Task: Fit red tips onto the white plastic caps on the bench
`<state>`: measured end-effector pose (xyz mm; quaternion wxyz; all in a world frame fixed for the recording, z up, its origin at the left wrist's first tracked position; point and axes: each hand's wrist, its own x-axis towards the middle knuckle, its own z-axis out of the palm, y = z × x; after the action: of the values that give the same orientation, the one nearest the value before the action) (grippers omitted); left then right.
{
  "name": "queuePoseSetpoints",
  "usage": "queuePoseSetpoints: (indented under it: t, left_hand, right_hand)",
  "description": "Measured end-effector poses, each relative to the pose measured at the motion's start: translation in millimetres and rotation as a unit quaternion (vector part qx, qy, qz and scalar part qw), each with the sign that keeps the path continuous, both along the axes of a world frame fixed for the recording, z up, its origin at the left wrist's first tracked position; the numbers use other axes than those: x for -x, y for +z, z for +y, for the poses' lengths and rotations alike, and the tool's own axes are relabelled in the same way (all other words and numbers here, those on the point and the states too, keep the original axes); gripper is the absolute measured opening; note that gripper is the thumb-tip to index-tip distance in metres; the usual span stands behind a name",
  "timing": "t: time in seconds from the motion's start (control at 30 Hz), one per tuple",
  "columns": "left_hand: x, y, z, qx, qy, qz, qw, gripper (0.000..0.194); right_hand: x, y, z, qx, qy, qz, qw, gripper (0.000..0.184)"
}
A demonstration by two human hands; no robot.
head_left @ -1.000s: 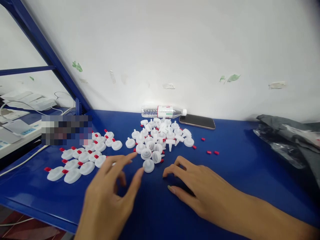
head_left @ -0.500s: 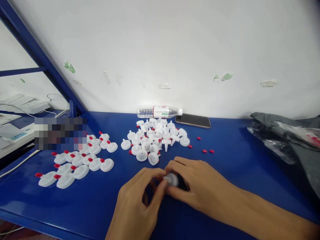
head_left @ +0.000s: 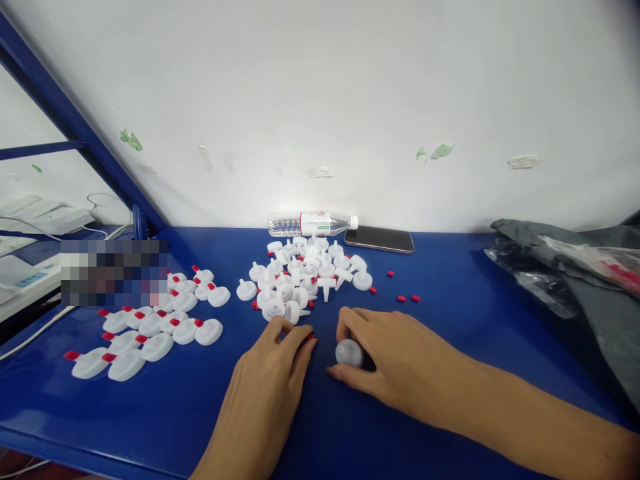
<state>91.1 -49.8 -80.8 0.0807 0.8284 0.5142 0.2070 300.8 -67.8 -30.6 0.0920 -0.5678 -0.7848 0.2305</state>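
My right hand (head_left: 395, 357) rests on the blue table (head_left: 450, 333) with fingers curled round a white round plastic part (head_left: 349, 353). My left hand (head_left: 270, 380) lies just left of it, fingertips pinched on a small red cap (head_left: 309, 339). Just beyond my fingers is a loose pile of white parts (head_left: 305, 273) with a few red caps among them. To the left lies a group of white parts with red caps fitted (head_left: 150, 327).
A clear water bottle (head_left: 313, 223) lies on its side against the white wall, a dark phone (head_left: 379, 239) beside it. Loose red caps (head_left: 407, 298) sit right of the pile. Grey plastic bags (head_left: 575, 273) fill the right. Blue frame bars and white cables stand at left.
My left hand reached forward, took a white part from the pile's near edge and passed it to my right hand. My left hand has since moved onto a red cap. The view shifted slightly right.
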Motion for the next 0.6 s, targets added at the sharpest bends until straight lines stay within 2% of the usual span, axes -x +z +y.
queuePoseSetpoints:
  t: [0.17, 0.3, 0.4, 0.5, 0.6]
  left_hand:
    - [-2.7, 5.0, -4.3, -0.023, -0.035, -0.023, 0.999, 0.023]
    - [-4.1, 17.5, -13.9, -0.040, -0.031, -0.161, 0.986, 0.013]
    - [-7.0, 24.3, -22.3, -0.023, -0.054, -0.247, 0.967, 0.021]
    - [-10.5, 21.5, -27.5, -0.019, -0.098, -0.273, 0.957, 0.026]
    - [-11.3, 13.1, -29.2, -0.008, -0.087, -0.275, 0.958, 0.024]
  right_hand:
    - [-0.5, -1.6, 0.1, -0.013, 0.001, 0.002, 1.000, 0.020]
    - [-0.3, -3.4, -0.5, -0.020, 0.008, 0.012, 1.000, 0.019]
    - [0.4, -5.4, -2.4, -0.034, 0.025, 0.021, 0.999, 0.022]
    - [1.2, -6.9, -4.0, -0.032, 0.045, 0.029, 0.998, 0.024]
    - [1.9, -6.8, -3.3, -0.019, 0.052, 0.048, 0.997, 0.025]
